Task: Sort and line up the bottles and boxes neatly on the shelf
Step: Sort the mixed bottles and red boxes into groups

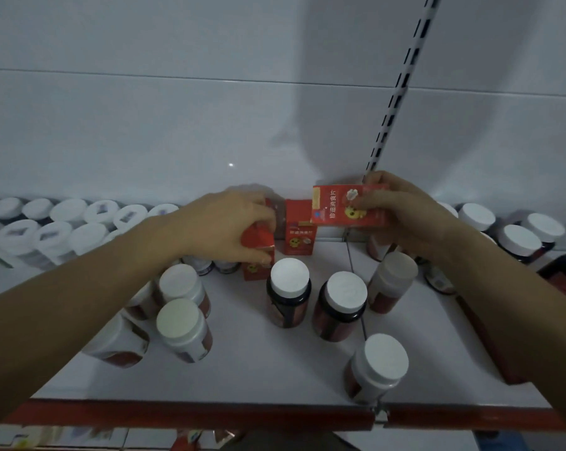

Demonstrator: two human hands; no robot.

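The white shelf [259, 369] with its red front edge [210, 415] runs under both forearms, and a slotted upright [395, 102] rises on the back wall just above the right hand [402, 209]. Out beyond the left hand [229, 229], to its left, stand packed rows of white-capped bottles [70, 216]; more dark bottles [519, 242] stand to the right of the right hand. Nearer the front edge than both hands, two dark white-capped bottles [289, 297] stand side by side, a pale bottle [379, 366] sits closest to the edge, and two pale bottles [181, 327] stand beneath the left forearm.

The right hand grips a red box [337, 209] turned sideways and raised off the shelf, printed face up toward the camera. The left hand's fingers are curled over the top of a second red box [257, 255] standing on the shelf. Between the two hands a third red box [299, 236] stands upright near the back wall, just beside the left hand's box.
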